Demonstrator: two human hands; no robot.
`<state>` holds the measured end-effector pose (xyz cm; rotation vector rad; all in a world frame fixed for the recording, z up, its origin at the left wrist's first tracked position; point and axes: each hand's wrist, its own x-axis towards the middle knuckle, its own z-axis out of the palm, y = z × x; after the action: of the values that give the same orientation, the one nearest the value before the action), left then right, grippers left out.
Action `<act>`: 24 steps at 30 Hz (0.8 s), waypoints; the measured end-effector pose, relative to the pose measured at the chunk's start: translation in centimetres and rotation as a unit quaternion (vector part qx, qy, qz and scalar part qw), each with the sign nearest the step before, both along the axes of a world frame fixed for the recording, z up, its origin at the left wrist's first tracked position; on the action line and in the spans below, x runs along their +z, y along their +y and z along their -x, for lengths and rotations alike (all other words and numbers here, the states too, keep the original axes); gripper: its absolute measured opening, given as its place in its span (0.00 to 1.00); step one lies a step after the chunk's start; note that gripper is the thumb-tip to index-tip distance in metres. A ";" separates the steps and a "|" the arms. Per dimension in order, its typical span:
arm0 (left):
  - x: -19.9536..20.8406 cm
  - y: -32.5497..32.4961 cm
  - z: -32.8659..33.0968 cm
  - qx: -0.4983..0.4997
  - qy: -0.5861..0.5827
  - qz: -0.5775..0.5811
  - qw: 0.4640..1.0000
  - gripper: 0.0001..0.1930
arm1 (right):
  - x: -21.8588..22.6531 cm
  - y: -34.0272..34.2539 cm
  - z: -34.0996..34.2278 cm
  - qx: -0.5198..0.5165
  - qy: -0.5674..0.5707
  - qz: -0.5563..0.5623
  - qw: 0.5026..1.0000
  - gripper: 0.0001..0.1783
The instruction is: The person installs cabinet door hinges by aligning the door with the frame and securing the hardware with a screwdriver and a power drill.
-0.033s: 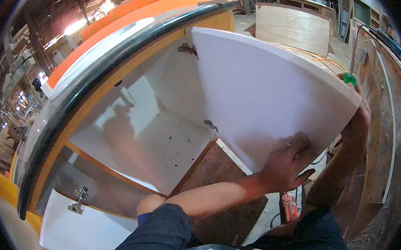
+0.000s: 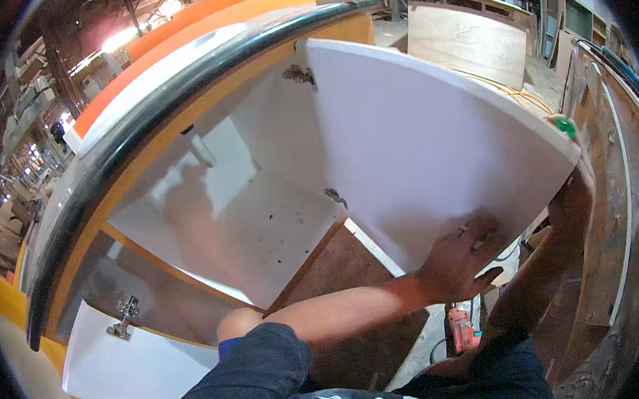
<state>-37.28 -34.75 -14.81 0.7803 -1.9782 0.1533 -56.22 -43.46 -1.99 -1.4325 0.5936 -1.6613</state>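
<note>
- left hand (image 2: pixel 454 270), fingers spread, over the near part of the white door (image 2: pixel 418 133)
- right hand (image 2: pixel 584 170) at the door's right edge, mostly hidden; cannot tell how its fingers close; green thing (image 2: pixel 566 128) beside it
- door swung open, right of the cupboard (image 2: pixel 274 132)
- cupboard: dark bits (image 2: pixel 277 223) scattered on its white floor
- smaller compartment (image 2: pixel 166 281) at near left, small door (image 2: pixel 138 364) open

Open cabinet (image 2: pixel 274 139) left of obstructing white door (image 2: pixel 411 134)
</note>
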 end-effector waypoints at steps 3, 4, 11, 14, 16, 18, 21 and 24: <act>-1.2 -1.0 -0.1 -0.025 -0.007 -0.100 0.995 0.34 | -1.1 -2.1 1.6 0.020 -0.061 0.019 0.998 0.22; -1.2 -1.3 -0.3 -0.036 -0.005 -0.116 0.993 0.35 | -1.2 -2.8 2.1 0.046 -0.082 -0.003 0.996 0.23; -0.9 -2.4 -5.8 -0.007 0.025 -0.267 0.963 0.30 | -1.9 -3.8 4.0 -0.491 0.345 0.273 0.752 0.21; -2.0 -2.7 -9.6 0.003 0.041 -0.262 0.964 0.30 | -0.7 -4.0 0.5 -0.224 -0.071 0.059 0.970 0.17; -1.8 -2.6 -11.5 0.017 0.040 -0.284 0.958 0.30 | 0.0 -3.4 -1.1 -0.268 -0.058 0.056 0.960 0.17; -2.0 -2.6 -13.4 0.031 0.038 -0.306 0.951 0.30 | 0.3 -2.9 -1.6 -0.303 -0.049 0.047 0.951 0.18; -3.8 -2.9 -16.5 0.034 0.046 -0.276 0.959 0.29 | 0.5 -2.8 -1.4 -0.346 0.004 0.030 0.938 0.18; -5.3 -3.2 -18.5 0.052 0.048 -0.271 0.960 0.29 | 0.6 -4.4 0.7 -0.356 -0.012 0.065 0.932 0.20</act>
<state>-18.81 -37.99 -20.08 1.2159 -1.9036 -0.3758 -56.88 -47.81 -1.41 -1.3663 1.0995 -2.3068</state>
